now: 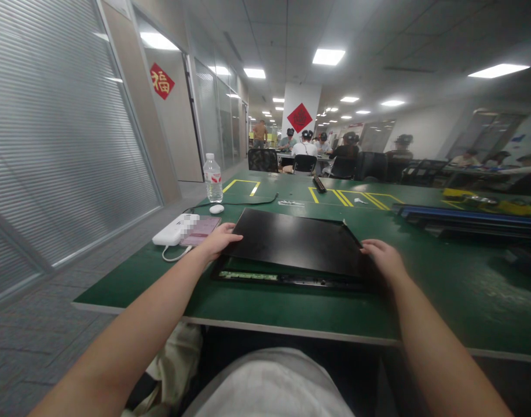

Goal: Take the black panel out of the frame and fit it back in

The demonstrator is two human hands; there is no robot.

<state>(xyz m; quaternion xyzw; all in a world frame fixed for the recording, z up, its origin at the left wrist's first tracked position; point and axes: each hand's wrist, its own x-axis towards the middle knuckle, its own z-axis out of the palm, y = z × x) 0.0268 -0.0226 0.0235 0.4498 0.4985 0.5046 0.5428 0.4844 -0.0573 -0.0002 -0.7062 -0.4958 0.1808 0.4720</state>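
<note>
A flat black panel, like a screen or laptop lid, lies tilted on a black base whose front strip shows a green circuit board. My left hand grips the panel's left edge, fingers curled over it. At the right front corner my right hand holds the panel the same way. Both forearms reach in from the bottom of the head view.
A white power bank and a pink phone lie left of the panel. Behind them stand a water bottle and a white mouse. The green table carries yellow tape marks and blue-black parts at the right. People sit at far tables.
</note>
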